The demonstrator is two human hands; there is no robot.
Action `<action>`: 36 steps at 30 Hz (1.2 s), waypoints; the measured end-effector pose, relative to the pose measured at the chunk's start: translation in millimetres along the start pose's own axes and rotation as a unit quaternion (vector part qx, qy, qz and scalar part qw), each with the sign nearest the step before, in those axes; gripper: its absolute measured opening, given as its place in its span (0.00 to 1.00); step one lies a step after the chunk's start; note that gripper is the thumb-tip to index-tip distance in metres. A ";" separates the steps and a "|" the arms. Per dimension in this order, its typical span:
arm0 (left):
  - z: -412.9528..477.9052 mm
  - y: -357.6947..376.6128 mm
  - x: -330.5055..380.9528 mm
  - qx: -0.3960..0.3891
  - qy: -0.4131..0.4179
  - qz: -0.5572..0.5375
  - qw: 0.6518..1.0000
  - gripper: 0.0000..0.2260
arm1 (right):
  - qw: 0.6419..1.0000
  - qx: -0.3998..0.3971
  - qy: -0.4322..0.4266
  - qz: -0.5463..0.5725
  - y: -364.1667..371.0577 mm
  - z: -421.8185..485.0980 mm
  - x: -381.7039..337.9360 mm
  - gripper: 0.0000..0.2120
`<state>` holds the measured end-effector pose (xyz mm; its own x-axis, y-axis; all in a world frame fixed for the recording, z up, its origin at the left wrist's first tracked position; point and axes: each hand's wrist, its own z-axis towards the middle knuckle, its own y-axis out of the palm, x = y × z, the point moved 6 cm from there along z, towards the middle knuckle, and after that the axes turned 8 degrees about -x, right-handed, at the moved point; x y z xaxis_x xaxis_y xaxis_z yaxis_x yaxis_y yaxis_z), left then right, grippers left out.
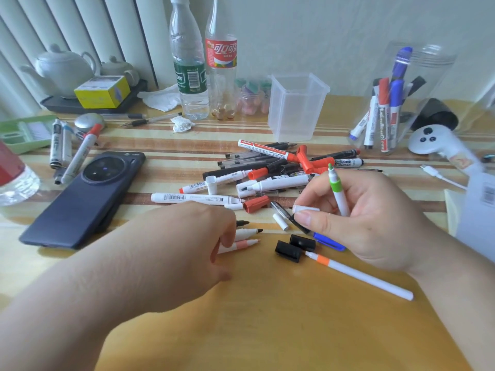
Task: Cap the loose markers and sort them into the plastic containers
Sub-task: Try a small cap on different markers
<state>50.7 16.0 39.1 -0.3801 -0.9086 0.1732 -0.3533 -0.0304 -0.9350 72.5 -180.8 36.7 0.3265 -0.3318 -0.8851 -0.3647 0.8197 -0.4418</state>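
Bright, soft daylight fills my feed, with glare only as small glints on the bottles [188,49]. Shadows are faint and fall toward me, under the left hand [187,236] and phone [80,199], so light comes from the far side. The marker [338,194] in the right hand [375,218] reads crisp; the near forearm goes soft. Wide-angle stretch bows the blinds [80,28] and smears the jar [434,76].

The heap of loose markers [276,184] lies right of the dark slab phone [80,207], before the square clear-plastic tub [294,116].
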 end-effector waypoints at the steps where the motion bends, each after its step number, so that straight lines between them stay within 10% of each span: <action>1: 1.8 0.1 -5.1 0.017 -0.008 -0.015 1.000 0.10 | 1.000 -0.004 0.002 0.009 0.7 -0.1 -0.4 0.06; 20: 15.9 8.6 -2.9 0.030 -0.031 0.048 0.998 0.13 | 0.999 -0.011 0.042 0.014 -1.0 0.3 4.1 0.01; 36: -13.2 -25.8 12.4 0.332 0.173 -0.212 0.903 0.03 | 0.931 -0.023 -0.052 0.361 -3.9 1.9 -5.5 0.13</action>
<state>43.8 11.1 69.5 -0.6157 -0.5756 0.5382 0.0169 -0.6924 -0.7213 73.8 -181.2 43.6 0.0638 0.3456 -0.9362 -0.5569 0.7908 0.2540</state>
